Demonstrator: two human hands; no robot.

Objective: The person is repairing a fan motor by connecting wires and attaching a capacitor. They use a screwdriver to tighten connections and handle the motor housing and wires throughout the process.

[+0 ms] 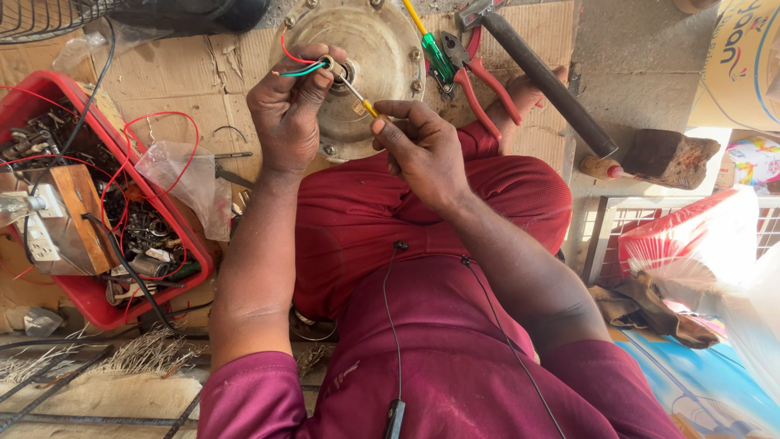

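The left hand [286,110] pinches a small bundle of wires [299,67], red and green, fingers closed tight on them just over the hub of a round metal motor plate [382,49]; the right hand [422,146] grips a thin yellow-handled screwdriver [357,96] between thumb and forefinger, its tip reaching to the wire ends at the plate's centre; the plate lies on flattened cardboard [195,77] in front of the person's knees.

A red plastic tray [191,252] sits to the left, filled with loose nuts, washers, small metal parts and tangled red wire; a wooden block with a white socket [61,219] rests in it; a crumpled clear bag [183,175] lies against its right rim.

To the right stand a yellow carton [743,57] at the top corner, a bright printed packet [756,158] below it, a red-and-clear plastic bag [691,236] on a white wire rack, and a blue printed sheet [699,382] at the bottom corner.

Beyond the plate lie red-handled pliers [479,77], a green-handled screwdriver [435,53] and a hammer [569,89] with a black grip; bare concrete shows between the cardboard edge and the carton; the space near the hands is crowded on both sides.
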